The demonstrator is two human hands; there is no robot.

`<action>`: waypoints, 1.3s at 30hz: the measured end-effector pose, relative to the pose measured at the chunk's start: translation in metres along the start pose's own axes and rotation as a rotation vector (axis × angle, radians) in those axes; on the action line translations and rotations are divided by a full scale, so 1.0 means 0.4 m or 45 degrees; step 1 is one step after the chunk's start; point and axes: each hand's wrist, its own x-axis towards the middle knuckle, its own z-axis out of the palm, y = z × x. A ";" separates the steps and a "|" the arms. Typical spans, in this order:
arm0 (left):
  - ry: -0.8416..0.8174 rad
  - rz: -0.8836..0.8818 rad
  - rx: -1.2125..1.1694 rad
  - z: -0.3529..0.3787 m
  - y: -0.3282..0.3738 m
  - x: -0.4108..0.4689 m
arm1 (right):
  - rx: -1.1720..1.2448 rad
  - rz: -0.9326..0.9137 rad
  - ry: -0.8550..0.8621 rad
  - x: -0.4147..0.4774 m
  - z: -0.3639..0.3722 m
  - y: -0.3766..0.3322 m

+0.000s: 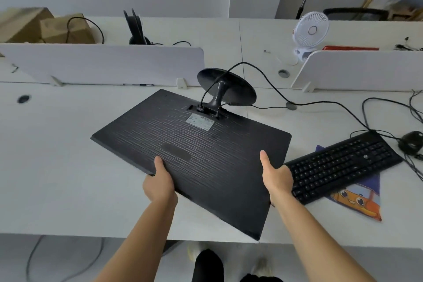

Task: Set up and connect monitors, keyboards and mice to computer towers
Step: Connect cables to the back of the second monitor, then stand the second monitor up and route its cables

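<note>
Both forearms came up from the bottom of the view, bare and extended forward over the near edge of the bench [57, 155]. Left grip [160, 181] was closed on the monitor [194, 155] at its near long edge. The thumb lay flat on the back panel and the fingers were hidden beneath. Right grip [277, 178] held the same edge further right in the same manner, thumb up on the panel and pointing away from the person, fingers out of sight below.

Monitor was held above the bench with its back panel upward, screen side down, and tilted. Whether its far left corner touched the bench could not be told. A pale label [200, 121] sat near the stand mount. The stand [226, 86] projected from the far edge, its round base upright and facing the camera. A black cable [274, 89] ran from the mount area to the right across the bench.

Keyboard [343, 165] lay on the bench just right of the monitor, at an angle, partly over a printed mat [361, 199]. Mouse [410, 143] lay beyond the keyboard's right end, among loose cables.

Across the dividers [103, 64], a white fan [311, 32] stood to the right and cardboard boxes [45, 25] to the left.
</note>
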 end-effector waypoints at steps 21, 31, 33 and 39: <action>-0.377 0.479 -0.438 0.153 0.369 -0.373 | -0.355 -0.805 -0.575 -0.121 -0.334 -0.554; -0.458 0.479 -0.356 0.212 0.392 -0.362 | -1.493 -1.607 0.002 -0.177 -0.219 -0.532; -0.484 0.509 -0.313 0.214 0.401 -0.351 | -1.480 -1.589 -0.061 -0.163 -0.228 -0.557; 0.097 1.328 0.341 0.168 0.417 -0.262 | -1.468 -1.552 -0.142 -0.133 -0.241 -0.623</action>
